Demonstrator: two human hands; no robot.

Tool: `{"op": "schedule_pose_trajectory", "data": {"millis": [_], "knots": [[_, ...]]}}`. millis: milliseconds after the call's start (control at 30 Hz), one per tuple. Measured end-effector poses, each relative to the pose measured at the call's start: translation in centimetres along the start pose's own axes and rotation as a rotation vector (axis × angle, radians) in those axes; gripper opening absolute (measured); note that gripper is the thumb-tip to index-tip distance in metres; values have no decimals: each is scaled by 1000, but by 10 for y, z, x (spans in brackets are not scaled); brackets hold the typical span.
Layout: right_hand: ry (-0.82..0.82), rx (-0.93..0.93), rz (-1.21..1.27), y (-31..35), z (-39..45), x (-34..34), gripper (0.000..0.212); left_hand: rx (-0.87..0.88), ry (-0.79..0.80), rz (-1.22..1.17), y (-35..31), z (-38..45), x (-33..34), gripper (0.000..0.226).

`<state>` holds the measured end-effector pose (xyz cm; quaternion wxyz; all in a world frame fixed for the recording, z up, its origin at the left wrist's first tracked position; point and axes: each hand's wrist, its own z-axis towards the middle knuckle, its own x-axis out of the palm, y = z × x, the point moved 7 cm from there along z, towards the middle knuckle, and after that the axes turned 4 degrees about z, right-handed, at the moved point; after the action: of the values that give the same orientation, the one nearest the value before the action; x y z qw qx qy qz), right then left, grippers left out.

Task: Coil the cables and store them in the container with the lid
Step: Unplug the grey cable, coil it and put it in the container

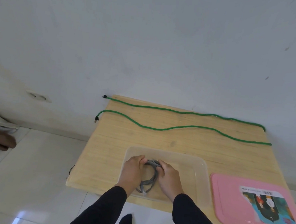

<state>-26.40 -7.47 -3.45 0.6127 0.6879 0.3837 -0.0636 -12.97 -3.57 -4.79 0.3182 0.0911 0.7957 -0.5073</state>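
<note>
A coiled grey cable [150, 178] lies inside the clear plastic container [201, 168] near the table's front edge. My left hand [133, 169] grips the coil's left side and my right hand [168, 176] grips its right side, both down inside the container. A long green cable [177, 126] lies uncoiled across the back of the table in two wavy runs, its two plug ends hanging past the left edge. The pink lid [228, 201] with a picture label rests flat on the table to the right of the container.
The small wooden table [106, 149] stands against a white wall on a white tiled floor. Brown furniture with cloth [0, 137] sits at the far left. A dark foot [125, 222] shows below the table's front edge.
</note>
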Motion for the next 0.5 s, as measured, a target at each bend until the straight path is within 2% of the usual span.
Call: {"op": "schedule_pose_trajectory", "data": {"millis": [267, 500], "knots": [[-15, 36, 9, -7, 3, 1, 32, -4, 23, 98, 0, 8, 6, 34], [-6, 78, 72, -11, 6, -2, 34, -10, -8, -4, -1, 10, 4, 23]]}}
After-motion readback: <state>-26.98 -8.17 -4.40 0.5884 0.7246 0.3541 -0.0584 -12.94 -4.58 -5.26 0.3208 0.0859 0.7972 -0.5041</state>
